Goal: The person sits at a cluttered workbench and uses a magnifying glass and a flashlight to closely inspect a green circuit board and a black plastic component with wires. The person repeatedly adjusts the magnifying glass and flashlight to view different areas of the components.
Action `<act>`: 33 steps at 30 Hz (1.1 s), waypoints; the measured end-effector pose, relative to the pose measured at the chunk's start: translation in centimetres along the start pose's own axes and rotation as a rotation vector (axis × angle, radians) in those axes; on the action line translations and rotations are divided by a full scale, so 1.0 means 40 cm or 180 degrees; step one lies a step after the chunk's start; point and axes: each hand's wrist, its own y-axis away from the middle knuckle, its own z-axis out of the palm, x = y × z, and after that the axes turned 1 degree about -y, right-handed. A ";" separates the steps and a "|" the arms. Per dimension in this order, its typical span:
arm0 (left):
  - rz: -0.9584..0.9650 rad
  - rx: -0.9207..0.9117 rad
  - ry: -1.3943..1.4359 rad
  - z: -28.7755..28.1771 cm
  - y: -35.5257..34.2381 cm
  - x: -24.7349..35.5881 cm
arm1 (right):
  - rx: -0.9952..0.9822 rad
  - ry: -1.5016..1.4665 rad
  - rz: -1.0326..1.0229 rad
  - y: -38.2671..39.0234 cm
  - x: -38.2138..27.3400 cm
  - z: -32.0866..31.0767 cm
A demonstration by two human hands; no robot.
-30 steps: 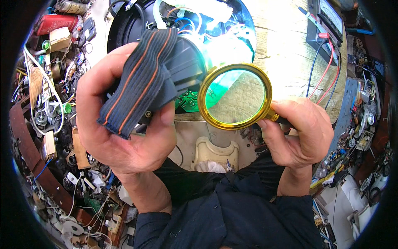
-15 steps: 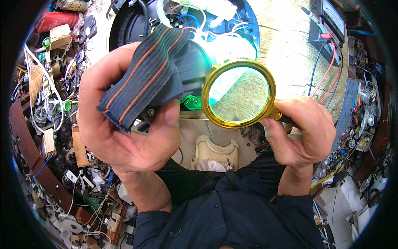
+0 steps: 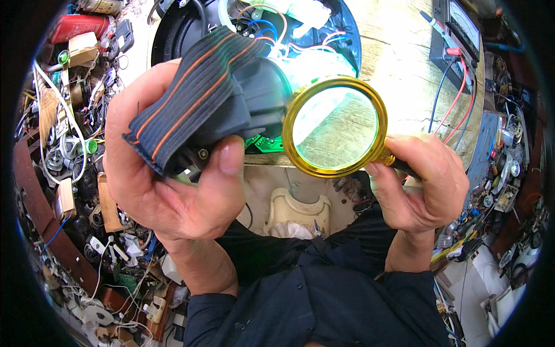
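My left hand (image 3: 173,202) is wrapped round a headlamp (image 3: 260,98) with a dark grey housing, raised above the table edge. Its black elastic strap (image 3: 193,95), striped in orange, drapes over my fingers and hides some of them. Bright greenish-white light falls beyond the lamp. Between thumb and fingers, my right hand (image 3: 422,179) pinches the handle of a magnifying glass (image 3: 335,127) with a gold rim. The lens is right beside the lamp's front, and wood grain shows through it. Behind both lies an opened round black housing (image 3: 173,34) with coloured wires inside.
A green circuit board (image 3: 269,143) lies at the near edge of the wooden table (image 3: 393,58). An analog multimeter (image 3: 457,34) with red and blue leads stands at the right. Piled parts and cables (image 3: 75,144) crowd the left side. A cream stool (image 3: 298,211) is below.
My left hand and the headlamp have shifted slightly left, and the strap has tilted a little. The magnifying glass has barely moved, staying in my right hand.
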 end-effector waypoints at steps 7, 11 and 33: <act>-0.0028 0.0061 -0.0001 0.003 0.001 0.003 | -0.0049 0.0001 -0.0018 -0.008 -0.002 -0.002; 0.0058 0.0007 -0.0201 0.002 -0.004 0.008 | -0.0045 0.0015 -0.0033 -0.007 -0.001 -0.004; 0.0507 0.0266 0.0220 -0.025 -0.025 -0.032 | -0.0004 -0.0027 -0.0014 -0.005 0.004 -0.008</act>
